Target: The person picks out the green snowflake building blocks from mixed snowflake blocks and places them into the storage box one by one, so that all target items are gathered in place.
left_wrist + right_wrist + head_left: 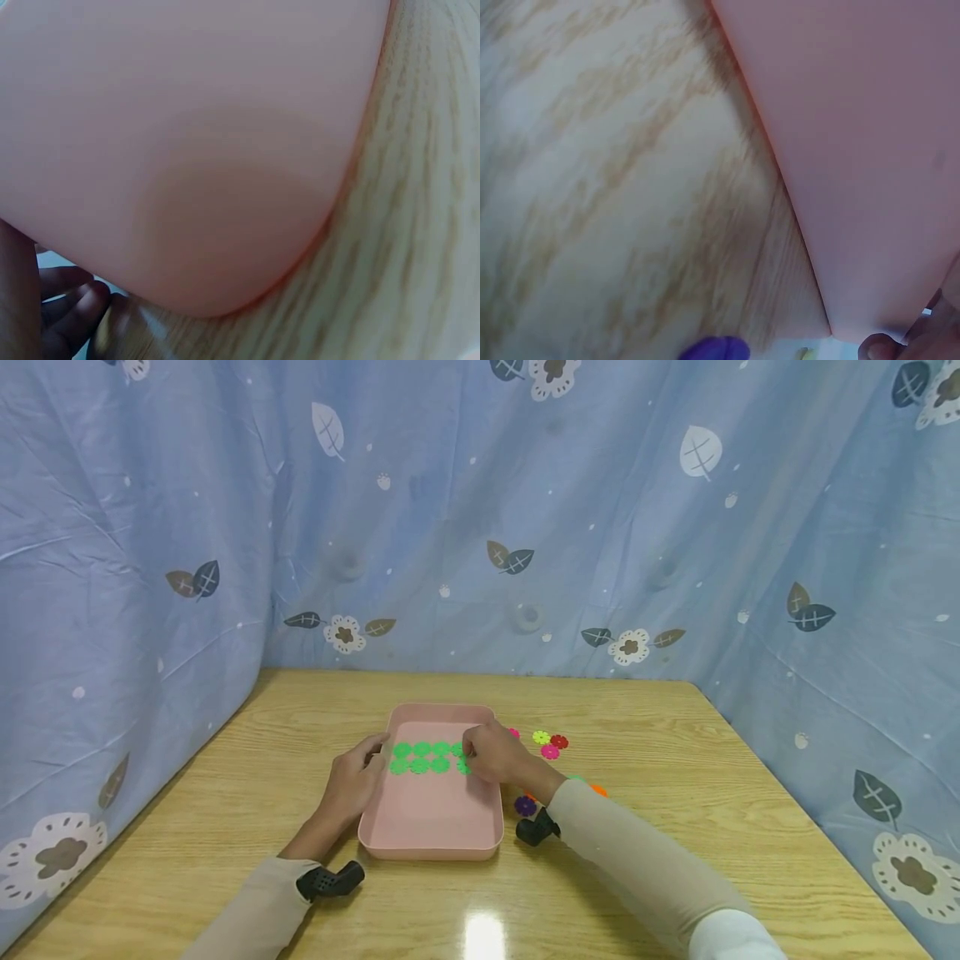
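A pink tray (431,822) lies on the wooden table, with green flower-shaped plastic discs (422,749) in two rows across its middle. My left hand (352,787) holds the tray's left rim; its curled fingers (75,311) also show at the tray's edge in the left wrist view. Over the tray's right side, my right hand (493,753) bends down with curled fingers and pinches a green disc (463,766) at the right end of the rows. The hand partly covers that disc and the tray's right wall. Only a bit of the right fingers (881,347) shows in the right wrist view.
Right of the tray lie loose flower discs: a yellow one (542,737), a red one (559,742), pink ones (551,752), an orange one (598,791) and a purple one (525,806). My right forearm partly covers some. A blue patterned curtain (450,527) surrounds the table.
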Demonstrator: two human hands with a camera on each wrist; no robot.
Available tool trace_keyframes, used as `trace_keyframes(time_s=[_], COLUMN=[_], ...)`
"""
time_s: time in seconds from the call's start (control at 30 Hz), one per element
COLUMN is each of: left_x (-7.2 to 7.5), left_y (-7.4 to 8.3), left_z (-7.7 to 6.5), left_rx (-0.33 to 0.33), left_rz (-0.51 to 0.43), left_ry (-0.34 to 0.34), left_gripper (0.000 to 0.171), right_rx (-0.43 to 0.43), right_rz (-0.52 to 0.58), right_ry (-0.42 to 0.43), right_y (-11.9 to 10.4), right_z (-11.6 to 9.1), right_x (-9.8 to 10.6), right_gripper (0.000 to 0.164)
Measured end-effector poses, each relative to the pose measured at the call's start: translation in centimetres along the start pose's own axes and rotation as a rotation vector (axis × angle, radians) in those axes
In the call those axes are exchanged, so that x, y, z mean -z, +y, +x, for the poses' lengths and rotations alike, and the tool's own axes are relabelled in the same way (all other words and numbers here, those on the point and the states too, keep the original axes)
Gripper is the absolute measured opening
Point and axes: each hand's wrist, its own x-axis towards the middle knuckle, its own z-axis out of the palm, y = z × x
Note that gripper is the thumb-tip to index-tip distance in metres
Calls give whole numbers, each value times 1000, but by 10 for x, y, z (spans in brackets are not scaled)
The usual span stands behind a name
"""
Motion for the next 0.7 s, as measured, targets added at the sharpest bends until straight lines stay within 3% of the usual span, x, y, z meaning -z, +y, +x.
trace_keyframes(time_s=[0.7], left_x=[0], left_y=[0], left_z=[1], left_rx=[3], left_rz=[-13], left_ry=[-7], left_gripper=[45], right_rx=[-84], right_rz=[24], right_ry=[-42], right_y=[-3], right_z=[1], right_x=[-2], right_gripper=[8])
